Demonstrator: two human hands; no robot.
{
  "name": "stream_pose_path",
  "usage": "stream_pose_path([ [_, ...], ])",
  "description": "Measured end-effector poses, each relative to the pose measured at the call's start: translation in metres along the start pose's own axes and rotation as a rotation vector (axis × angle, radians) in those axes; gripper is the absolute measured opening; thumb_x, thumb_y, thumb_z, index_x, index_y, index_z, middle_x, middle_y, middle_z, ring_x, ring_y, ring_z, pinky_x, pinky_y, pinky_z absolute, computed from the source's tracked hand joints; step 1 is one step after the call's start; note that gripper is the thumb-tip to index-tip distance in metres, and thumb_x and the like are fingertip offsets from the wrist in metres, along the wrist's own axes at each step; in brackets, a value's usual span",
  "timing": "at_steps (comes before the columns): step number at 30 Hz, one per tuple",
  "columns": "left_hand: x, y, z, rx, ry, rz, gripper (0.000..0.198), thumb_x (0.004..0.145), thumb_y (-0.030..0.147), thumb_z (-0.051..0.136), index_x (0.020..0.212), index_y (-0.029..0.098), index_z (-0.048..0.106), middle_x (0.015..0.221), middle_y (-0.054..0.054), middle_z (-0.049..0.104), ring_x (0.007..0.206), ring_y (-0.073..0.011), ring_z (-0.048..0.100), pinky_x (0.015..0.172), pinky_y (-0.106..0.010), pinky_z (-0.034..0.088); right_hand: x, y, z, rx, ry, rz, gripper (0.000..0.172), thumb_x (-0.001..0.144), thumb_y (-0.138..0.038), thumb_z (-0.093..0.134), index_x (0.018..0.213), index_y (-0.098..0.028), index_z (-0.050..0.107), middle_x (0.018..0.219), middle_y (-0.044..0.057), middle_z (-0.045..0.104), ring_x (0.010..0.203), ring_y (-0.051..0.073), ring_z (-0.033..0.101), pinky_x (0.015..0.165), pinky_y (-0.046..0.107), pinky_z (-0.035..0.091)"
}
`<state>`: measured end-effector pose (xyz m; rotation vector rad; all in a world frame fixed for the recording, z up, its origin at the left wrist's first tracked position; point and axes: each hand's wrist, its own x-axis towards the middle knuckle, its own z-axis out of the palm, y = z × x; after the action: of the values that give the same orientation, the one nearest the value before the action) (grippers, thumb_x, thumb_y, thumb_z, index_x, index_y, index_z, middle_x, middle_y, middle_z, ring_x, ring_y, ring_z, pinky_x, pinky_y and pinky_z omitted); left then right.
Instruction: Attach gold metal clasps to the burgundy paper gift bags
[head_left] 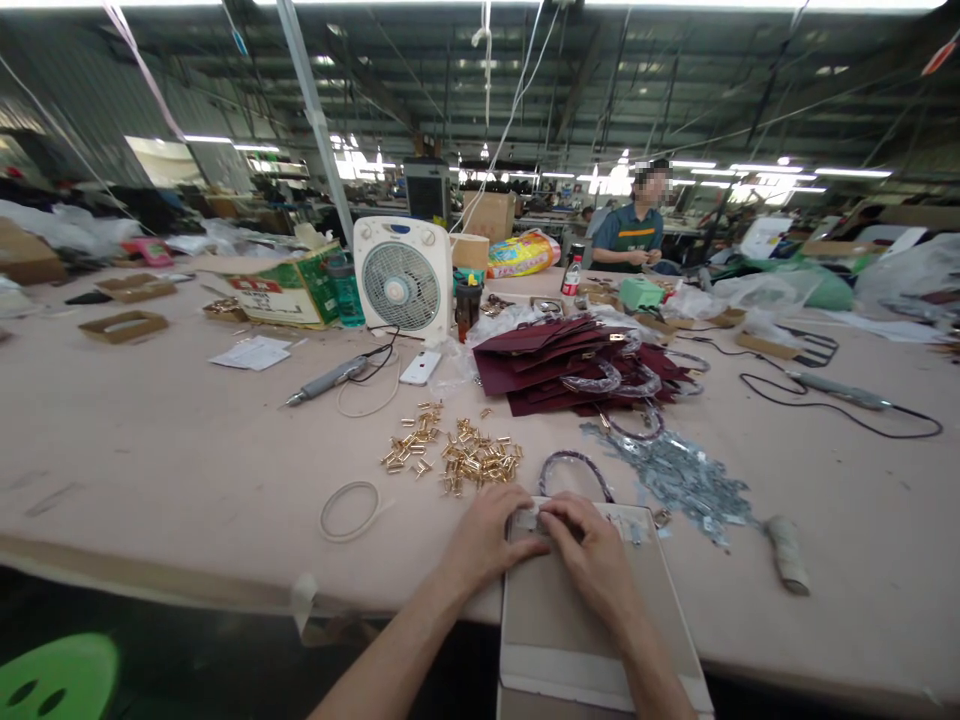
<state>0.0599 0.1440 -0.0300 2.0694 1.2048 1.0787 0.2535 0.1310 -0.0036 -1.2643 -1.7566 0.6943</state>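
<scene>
A flat beige panel (570,610) lies at the table's front edge, with a dark wrapped handle (574,458) looping out beyond its far edge. My left hand (491,535) rests at the panel's far left corner, thumb and fingers curled toward a small pale piece. Beside it, my right hand (589,550) has its fingertips pinched near the same spot; what they hold is too small to make out. Small metal bits (636,532) lie on the panel right of my hands. Gold-coloured fittings (480,458) are heaped beyond my left hand, and grey metal plates (686,480) are spread to the right.
Maroon panels (555,362) are piled behind the fittings. A white fan (403,280), a phone (421,368) and an electric screwdriver (328,382) stand or lie left of them. Another screwdriver (844,390) and a wrapped roll (787,555) are at right. A person (630,235) sits across the table.
</scene>
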Motion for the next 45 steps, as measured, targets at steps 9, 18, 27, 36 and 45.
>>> stream_pose_path([
  [9,0.003,0.003,0.0,-0.029,0.032,-0.009,0.04,0.073,0.032,0.091,0.108,0.025,0.074,0.113,-0.005,0.073,0.109,-0.025,0.063,0.099,-0.04,0.049,0.002,0.0,0.012,-0.097,0.003,-0.026,0.02,0.095,-0.037,0.065,0.09,-0.025,0.08,0.095,0.009,0.075,0.1,0.029,0.066,0.093,0.043,0.052],
  [18,0.002,0.003,0.0,-0.039,0.023,-0.025,0.043,0.073,0.031,0.091,0.113,0.027,0.075,0.114,-0.005,0.073,0.109,-0.0252,0.063,0.099,-0.041,0.049,0.007,0.007,0.019,-0.174,0.044,-0.041,0.017,0.095,-0.034,0.066,0.096,-0.025,0.08,0.095,0.008,0.076,0.1,0.03,0.065,0.093,0.043,0.05],
  [27,0.001,-0.001,0.001,-0.045,0.038,-0.036,0.045,0.072,0.037,0.092,0.113,0.027,0.075,0.115,-0.005,0.072,0.111,-0.0261,0.063,0.1,-0.042,0.05,0.013,0.012,0.016,-0.154,-0.016,-0.003,0.017,0.095,-0.033,0.066,0.096,-0.026,0.081,0.096,0.008,0.075,0.101,0.03,0.065,0.095,0.044,0.049],
  [36,0.0,-0.001,0.0,-0.043,0.03,-0.024,0.046,0.073,0.034,0.091,0.115,0.027,0.075,0.116,-0.004,0.072,0.111,-0.0253,0.063,0.101,-0.042,0.049,0.015,0.007,0.015,-0.191,-0.018,-0.014,0.013,0.093,-0.029,0.067,0.09,-0.025,0.08,0.091,0.007,0.075,0.097,0.029,0.067,0.09,0.041,0.051],
  [45,0.0,0.001,-0.001,-0.029,0.026,-0.005,0.046,0.074,0.03,0.089,0.117,0.027,0.073,0.119,-0.004,0.072,0.114,-0.0254,0.063,0.104,-0.042,0.05,0.005,0.014,0.022,-0.271,0.06,-0.187,0.014,0.097,-0.029,0.063,0.099,-0.026,0.076,0.095,0.007,0.073,0.098,0.028,0.065,0.094,0.043,0.051],
])
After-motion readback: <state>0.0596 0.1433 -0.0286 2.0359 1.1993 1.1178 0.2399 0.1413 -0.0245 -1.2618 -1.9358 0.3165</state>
